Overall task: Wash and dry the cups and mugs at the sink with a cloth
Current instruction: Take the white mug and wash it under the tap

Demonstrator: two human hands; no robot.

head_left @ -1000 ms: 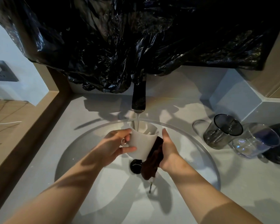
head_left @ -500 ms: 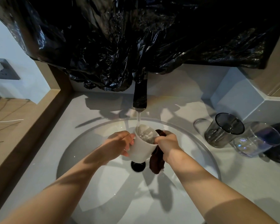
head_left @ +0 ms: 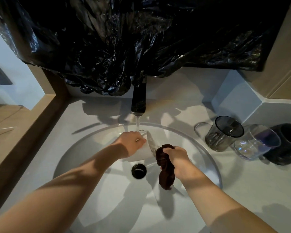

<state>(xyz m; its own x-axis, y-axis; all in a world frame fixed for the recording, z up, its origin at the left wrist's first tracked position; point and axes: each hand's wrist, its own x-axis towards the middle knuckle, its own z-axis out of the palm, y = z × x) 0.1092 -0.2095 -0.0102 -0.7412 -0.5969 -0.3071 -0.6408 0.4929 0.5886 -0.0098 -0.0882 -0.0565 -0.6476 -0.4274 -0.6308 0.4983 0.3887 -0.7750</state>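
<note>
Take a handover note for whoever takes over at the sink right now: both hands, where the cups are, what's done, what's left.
Left hand grips the white mug, tipped sideways over the sink under the running tap. Right hand grips the dark cloth at the mug's mouth.
Smoked glass, clear glass and black mug stand on the counter to the right.
Done: white mug is being rinsed. Left: dry it; the other three, washed or not, cannot tell.

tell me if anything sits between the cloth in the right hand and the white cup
Nothing visible does. The right hand grips the brown cloth right at the mouth of the white cup, which the left hand holds tilted under the faucet; only running water lies between them.
</note>
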